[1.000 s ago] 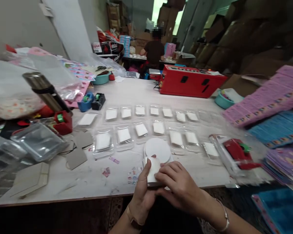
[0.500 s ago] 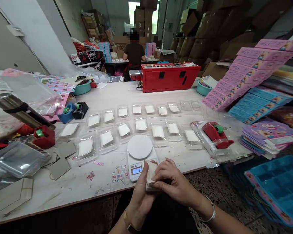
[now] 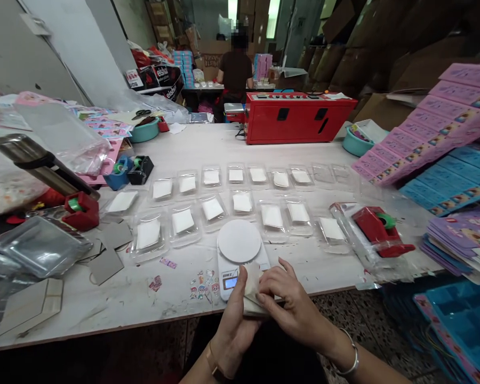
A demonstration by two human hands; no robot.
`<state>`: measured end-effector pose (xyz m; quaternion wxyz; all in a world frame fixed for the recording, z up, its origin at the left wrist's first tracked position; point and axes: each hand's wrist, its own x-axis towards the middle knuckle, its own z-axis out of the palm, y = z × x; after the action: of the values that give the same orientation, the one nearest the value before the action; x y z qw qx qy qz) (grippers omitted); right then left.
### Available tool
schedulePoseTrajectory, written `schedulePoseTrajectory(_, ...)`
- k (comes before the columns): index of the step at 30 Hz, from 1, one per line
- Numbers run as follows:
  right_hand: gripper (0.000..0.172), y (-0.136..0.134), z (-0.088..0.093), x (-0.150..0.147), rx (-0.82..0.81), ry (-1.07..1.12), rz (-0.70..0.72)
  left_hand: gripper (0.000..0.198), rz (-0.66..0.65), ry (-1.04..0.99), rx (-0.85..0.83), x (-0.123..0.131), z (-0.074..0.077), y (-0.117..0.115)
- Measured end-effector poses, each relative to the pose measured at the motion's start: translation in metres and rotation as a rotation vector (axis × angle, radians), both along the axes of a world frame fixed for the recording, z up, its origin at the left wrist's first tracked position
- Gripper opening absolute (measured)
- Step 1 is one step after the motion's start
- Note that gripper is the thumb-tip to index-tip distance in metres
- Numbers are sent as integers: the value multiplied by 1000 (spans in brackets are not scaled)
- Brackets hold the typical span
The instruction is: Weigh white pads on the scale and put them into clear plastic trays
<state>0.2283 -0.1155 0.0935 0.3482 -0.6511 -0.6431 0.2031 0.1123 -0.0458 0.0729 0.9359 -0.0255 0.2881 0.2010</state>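
Observation:
My left hand (image 3: 235,321) grips a small stack of white sheets (image 3: 253,288) at the table's front edge, thumb up along its left side. My right hand (image 3: 293,305) pinches the top sheet from the right. Just beyond them stands a small white kitchen scale (image 3: 239,249) with a round platform and a lit display. Behind the scale lie two rows of clear plastic blister trays (image 3: 183,224), most with a white sheet inside.
A red tape dispenser (image 3: 378,230) lies on clear film at the right; another (image 3: 80,209) sits left beside a steel flask (image 3: 40,162). A red machine (image 3: 300,116) stands at the back. Pink and blue card stacks (image 3: 436,154) fill the right. A person (image 3: 236,69) sits far back.
The view swung and settled, showing the scale's display. Both hands kept hold of the white stack at the table edge, the right fingers shifting on the top sheet.

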Motion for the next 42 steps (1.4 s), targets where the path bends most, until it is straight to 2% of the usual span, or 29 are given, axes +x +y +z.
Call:
schedulePoseTrajectory(7,14,26,-1,-1,-25,-58,127,39,71,42,-74,-8,-1,17)
schedulePoseTrajectory(10,14,35,2,-2,-53,-81,171,35,109,25,-89,-10,-3,23)
schedulePoseTrajectory(12,14,40,3,-5,3,-173,187,32,149,11,-102,-11,-7,25)
schedulePoseTrajectory(16,18,44,2,-16,203,-506,193,29,189,-44,-128,-9,-13,28)
schedulePoseTrajectory(19,19,46,6,-14,215,-538,221,32,193,-73,-147,-8,-11,29)
schedulePoseTrajectory(21,15,50,14,-5,136,-399,237,36,192,-75,-131,-11,-9,30)
schedulePoseTrajectory(24,13,62,27,17,-88,-89,230,40,147,-41,-69,-19,-12,32)
schedulePoseTrajectory(28,18,93,30,46,-475,352,264,39,85,84,-35,-36,-29,33)
schedulePoseTrajectory(30,20,112,25,55,-603,469,325,35,66,132,-17,-45,-39,32)
schedulePoseTrajectory(33,18,136,14,59,-703,512,411,30,71,102,28,-55,-51,32)
schedulePoseTrajectory(37,13,155,5,62,-768,483,458,31,85,80,57,-58,-55,34)
schedulePoseTrajectory(39,10,162,4,65,-770,354,438,32,63,62,86,-55,-55,36)
schedulePoseTrajectory(42,8,173,4,70,-714,43,414,34,27,44,108,-50,-54,40)
